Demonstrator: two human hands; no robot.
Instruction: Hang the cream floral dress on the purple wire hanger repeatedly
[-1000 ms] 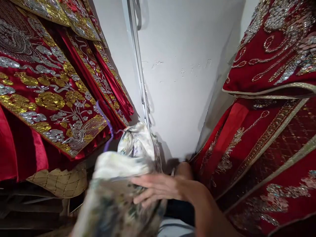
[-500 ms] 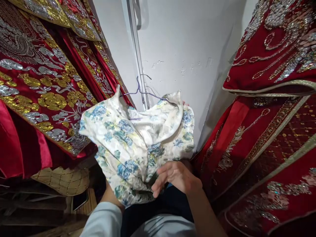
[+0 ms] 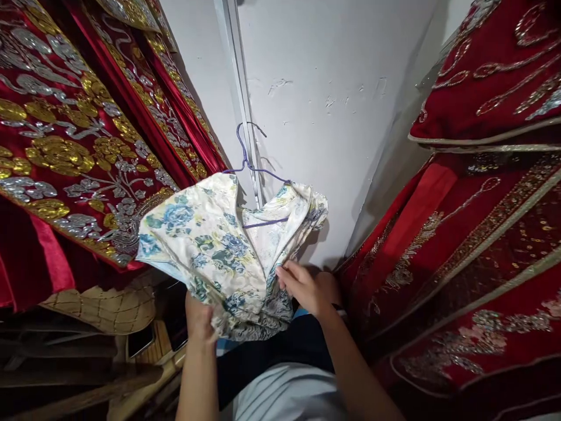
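Note:
A white blouse with blue and green flowers (image 3: 223,242) hangs on a purple wire hanger (image 3: 246,166) in front of me. The hanger's hook stands up against the wall, and its lower bar shows inside the V-shaped neck opening. My left hand (image 3: 200,321) is closed on the blouse's lower left side, its fingertips partly hidden by the cloth. My right hand (image 3: 302,286) pinches the front edge of the blouse just below the neckline, on the right.
Red garments with gold and silver embroidery (image 3: 87,152) hang on the left. More beaded red garments (image 3: 473,234) hang on the right. A pale wall (image 3: 324,70) with a metal strip (image 3: 239,70) stands behind. Wooden furniture (image 3: 162,345) with a dark phone-like object is at lower left.
My right hand has moved up and closed on the blouse's front edge. My left hand has come into view at the lower left side. The collar now lies flatter on the hanger.

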